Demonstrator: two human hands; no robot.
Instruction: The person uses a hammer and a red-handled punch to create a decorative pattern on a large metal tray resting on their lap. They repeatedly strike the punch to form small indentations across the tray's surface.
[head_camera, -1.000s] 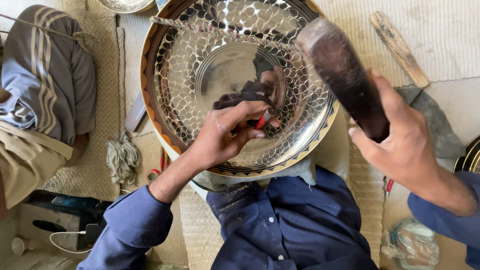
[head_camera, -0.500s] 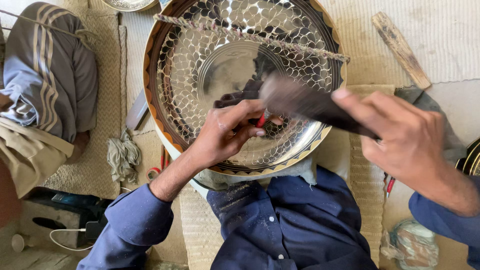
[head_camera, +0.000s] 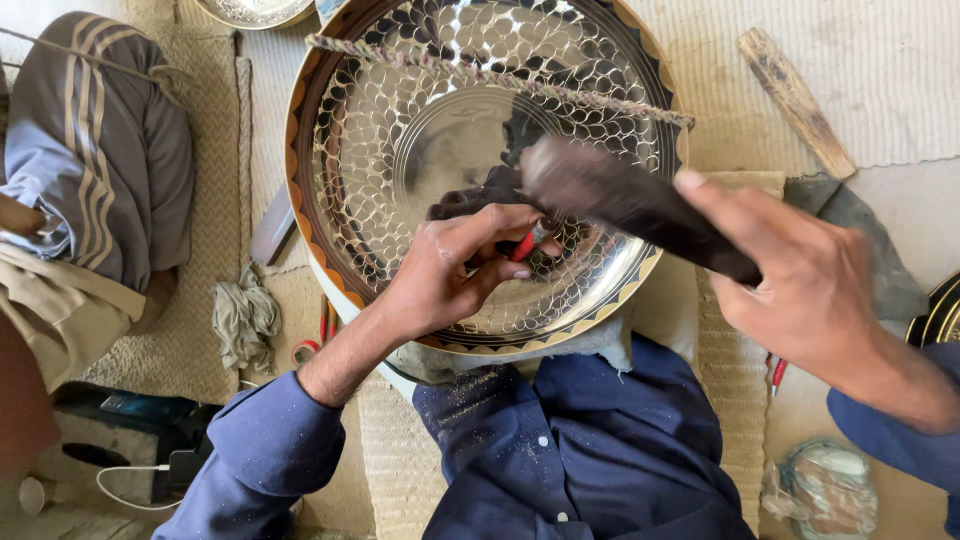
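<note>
Head view, the only one: a person in a dark blue shirt (head_camera: 590, 450) sits on woven matting (head_camera: 890, 60) w/ a big round metal tray (head_camera: 400, 150) propped against the lap, its face tilted toward the camera. The tray is shiny, w/ a scale-like engraved pattern round a plain centre disc & a dark rim band trimmed w/ orange & cream. A twisted cord (head_camera: 470, 72) runs across its upper part, left to right. The left hand (head_camera: 450, 275) rests on the lower middle of the tray, fingers (head_camera: 500, 218) pinched shut round a small red-handled tool (head_camera: 524, 245) whose tip meets the metal; the tip itself is hidden by the hand. The right hand (head_camera: 800, 290) is at the right, fingers closed round the handle of a dark mallet (head_camera: 620, 200), blurred; its head is over the tray centre, just above the red tool, & whether they touch I cannot tell. On the matting at top right lies a flat wooden stick (head_camera: 795, 100), well apart from the tray. A grey rag (head_camera: 243, 320) sits left of the tray near red-handled pliers (head_camera: 315, 340). Another person in striped grey trousers (head_camera: 100, 150) sits at far left. A second red tool (head_camera: 778, 372) lies under the right forearm, & a crumpled plastic bundle (head_camera: 825, 490) at bottom right.
</note>
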